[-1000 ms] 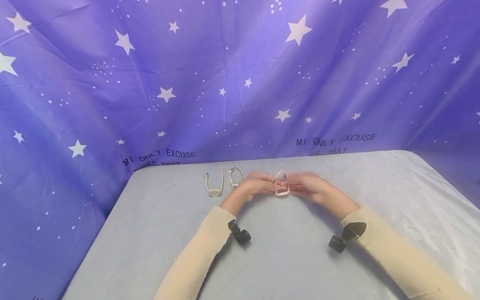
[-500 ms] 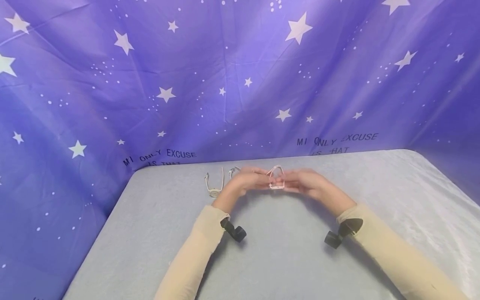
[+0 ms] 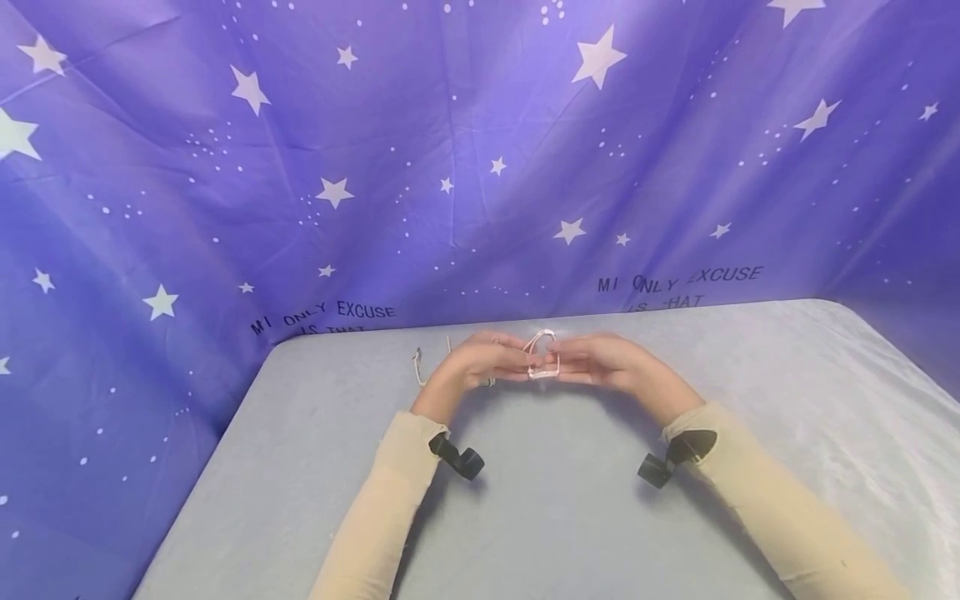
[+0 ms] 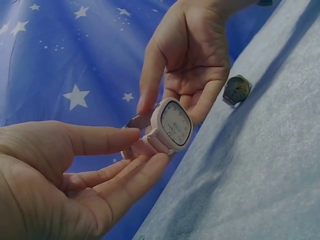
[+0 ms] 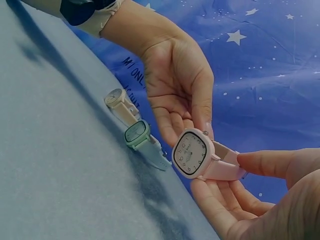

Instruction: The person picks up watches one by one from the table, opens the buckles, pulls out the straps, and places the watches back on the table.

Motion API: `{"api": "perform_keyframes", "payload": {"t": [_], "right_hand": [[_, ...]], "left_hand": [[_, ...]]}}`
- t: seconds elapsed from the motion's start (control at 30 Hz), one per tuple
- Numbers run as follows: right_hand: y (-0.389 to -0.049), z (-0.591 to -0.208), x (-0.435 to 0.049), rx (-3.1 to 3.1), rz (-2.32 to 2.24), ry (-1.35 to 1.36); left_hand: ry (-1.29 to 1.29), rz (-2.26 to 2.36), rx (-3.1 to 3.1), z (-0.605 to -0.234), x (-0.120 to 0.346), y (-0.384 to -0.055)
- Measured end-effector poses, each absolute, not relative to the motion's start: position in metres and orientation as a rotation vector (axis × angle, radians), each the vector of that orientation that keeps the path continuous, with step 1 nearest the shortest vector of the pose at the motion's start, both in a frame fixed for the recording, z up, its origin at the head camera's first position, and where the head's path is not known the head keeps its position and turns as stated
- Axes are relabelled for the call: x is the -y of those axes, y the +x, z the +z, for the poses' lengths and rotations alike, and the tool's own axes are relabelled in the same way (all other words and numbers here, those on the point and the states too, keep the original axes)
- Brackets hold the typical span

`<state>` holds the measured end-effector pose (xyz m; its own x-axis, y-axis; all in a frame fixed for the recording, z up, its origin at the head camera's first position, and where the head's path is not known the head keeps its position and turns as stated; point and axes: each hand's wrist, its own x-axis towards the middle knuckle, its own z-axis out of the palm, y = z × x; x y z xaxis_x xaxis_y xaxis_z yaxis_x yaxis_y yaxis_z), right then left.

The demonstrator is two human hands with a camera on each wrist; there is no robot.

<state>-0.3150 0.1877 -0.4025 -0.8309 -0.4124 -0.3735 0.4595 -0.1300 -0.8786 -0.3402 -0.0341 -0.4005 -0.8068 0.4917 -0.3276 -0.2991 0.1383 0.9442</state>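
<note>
A pale pink wristwatch [image 3: 543, 375] with a rounded-square case is held off the table between both hands. Its white dial [image 4: 176, 124] faces up toward the left wrist camera. My left hand [image 3: 480, 358] pinches one side of the watch between thumb and fingers. From the other side, my right hand [image 3: 611, 358] pinches the pink strap [image 5: 225, 169] between thumb and fingers. Behind my left hand, a cream watch [image 5: 116, 97] and a mint-green watch [image 5: 136, 132] stand on the table; in the head view that hand partly covers them.
A grey cloth-covered table [image 3: 555, 500] lies beneath the hands. Past the right hand, a dark-dialled watch [image 4: 237, 90] rests on it. A purple-blue curtain with stars [image 3: 450, 167] hangs along the back edge. Each wrist carries a black camera mount [image 3: 465, 462].
Both hands have shifted left with the pink watch, slightly away from me. My left hand now covers more of the cream and mint-green watches in the head view.
</note>
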Motion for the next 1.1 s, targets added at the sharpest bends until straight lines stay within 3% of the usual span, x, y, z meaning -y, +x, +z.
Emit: {"api": "perform_keyframes", "payload": {"t": [1.1], "right_hand": [[-0.3166, -0.41, -0.1941, -1.53, -2.002, -0.012]], "left_hand": [[0.215, 1.706, -1.839, -0.4031, 0.0386, -0.3416]]}}
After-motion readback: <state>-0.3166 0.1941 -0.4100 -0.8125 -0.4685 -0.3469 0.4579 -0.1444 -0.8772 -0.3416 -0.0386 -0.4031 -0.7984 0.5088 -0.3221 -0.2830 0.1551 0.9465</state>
